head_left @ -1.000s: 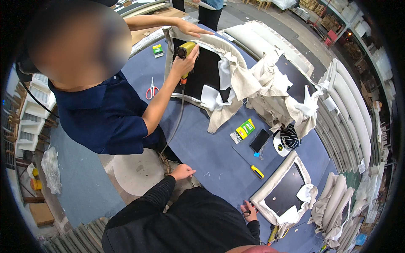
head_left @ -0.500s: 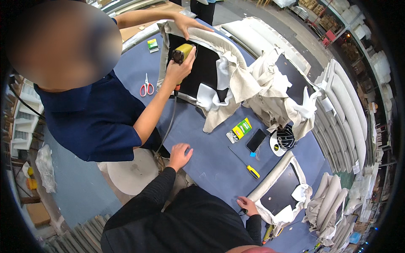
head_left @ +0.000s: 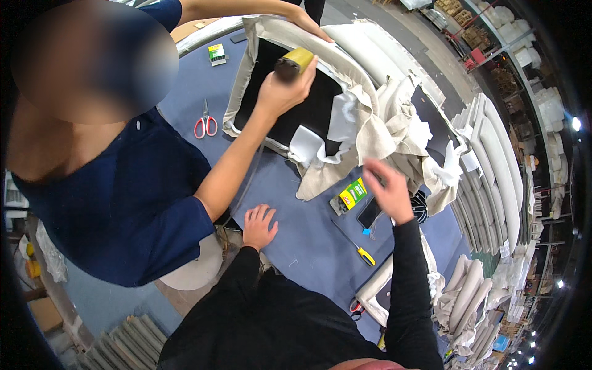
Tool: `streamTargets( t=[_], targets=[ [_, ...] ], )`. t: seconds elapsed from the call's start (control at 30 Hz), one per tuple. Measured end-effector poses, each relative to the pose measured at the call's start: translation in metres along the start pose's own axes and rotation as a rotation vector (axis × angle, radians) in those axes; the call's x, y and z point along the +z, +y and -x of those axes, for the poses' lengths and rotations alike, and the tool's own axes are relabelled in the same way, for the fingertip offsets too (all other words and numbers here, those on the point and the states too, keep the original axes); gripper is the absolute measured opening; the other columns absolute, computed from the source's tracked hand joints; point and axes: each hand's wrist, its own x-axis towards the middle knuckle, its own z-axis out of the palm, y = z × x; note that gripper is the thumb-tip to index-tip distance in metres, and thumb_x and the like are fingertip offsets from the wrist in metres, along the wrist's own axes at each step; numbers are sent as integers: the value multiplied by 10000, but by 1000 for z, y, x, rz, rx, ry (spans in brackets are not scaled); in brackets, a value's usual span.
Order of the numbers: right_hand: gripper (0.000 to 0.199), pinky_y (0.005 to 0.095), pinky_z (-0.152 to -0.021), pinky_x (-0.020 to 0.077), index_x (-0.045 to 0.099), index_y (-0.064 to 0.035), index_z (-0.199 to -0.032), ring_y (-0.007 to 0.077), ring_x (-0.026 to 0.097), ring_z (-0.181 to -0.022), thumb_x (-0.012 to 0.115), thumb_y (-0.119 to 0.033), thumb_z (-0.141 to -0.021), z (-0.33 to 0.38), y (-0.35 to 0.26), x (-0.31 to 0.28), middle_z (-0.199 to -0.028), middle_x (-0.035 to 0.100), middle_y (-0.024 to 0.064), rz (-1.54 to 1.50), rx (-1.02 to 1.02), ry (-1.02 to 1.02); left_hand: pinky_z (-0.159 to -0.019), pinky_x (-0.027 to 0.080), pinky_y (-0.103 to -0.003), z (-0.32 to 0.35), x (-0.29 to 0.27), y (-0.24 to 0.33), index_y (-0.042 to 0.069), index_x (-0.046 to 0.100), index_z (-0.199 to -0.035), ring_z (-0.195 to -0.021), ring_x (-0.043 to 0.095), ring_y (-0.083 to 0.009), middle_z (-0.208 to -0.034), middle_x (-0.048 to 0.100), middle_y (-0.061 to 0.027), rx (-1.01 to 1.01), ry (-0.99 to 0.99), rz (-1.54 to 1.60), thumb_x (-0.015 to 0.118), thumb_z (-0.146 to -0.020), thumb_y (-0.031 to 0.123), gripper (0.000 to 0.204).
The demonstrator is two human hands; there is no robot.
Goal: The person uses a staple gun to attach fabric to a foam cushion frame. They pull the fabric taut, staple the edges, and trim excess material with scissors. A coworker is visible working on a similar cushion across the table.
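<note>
My left hand rests on the blue-grey table near its edge, fingers spread, holding nothing. My right hand is stretched out over the phone, fingers apart and nothing seen in them. Just left of its fingertips lies a green and yellow box of staples. A screwdriver with a yellow handle lies in front of the phone. My right forearm partly covers a smaller fabric-wrapped panel. Beside that panel are red and black handles, perhaps of scissors. A striped cap is mostly hidden behind my right wrist.
At the left a co-worker holds a yellow-green staple gun over a large fabric-edged panel. Red-handled scissors and another small box lie nearby. Loose beige fabric heaps on the far side; padded panels are stacked right.
My right hand has moved up and away from the smaller panel to above the phone. My left hand's fingers have spread on the table. The co-worker has leaned closer, and the staple gun has shifted.
</note>
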Motion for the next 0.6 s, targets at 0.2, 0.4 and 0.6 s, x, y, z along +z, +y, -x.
streamTargets(
  t=[0.2, 0.4, 0.6],
  targets=[
    [687, 473, -1205, 443, 579, -108, -1537, 412, 541, -1465, 833, -313, -932, -174, -10, 12, -1574, 564, 227, 318, -309, 367, -1127, 401, -508, -1, 2, -3, 120, 692, -1301, -1349, 566, -302, -1362, 631, -97, -6, 9, 32, 744, -893, 289, 444],
    [954, 526, -1157, 451, 414, -195, -1657, 450, 559, -1375, 883, -386, -849, -221, 33, 47, -1498, 560, 226, 317, -160, 393, -1136, 396, -511, -3, 5, -4, 130, 693, -1302, -1354, 573, -300, -1356, 639, -88, -4, -2, 10, 749, -892, 289, 443],
    [955, 505, -1152, 448, 391, -170, -1671, 429, 572, -1338, 877, -332, -865, -212, 38, 53, -1442, 576, 217, 352, -184, 443, -1137, 397, -511, -4, 3, -4, 132, 698, -1297, -1353, 578, -294, -1348, 641, -81, -22, -4, -18, 765, -874, 282, 454]
  ],
)
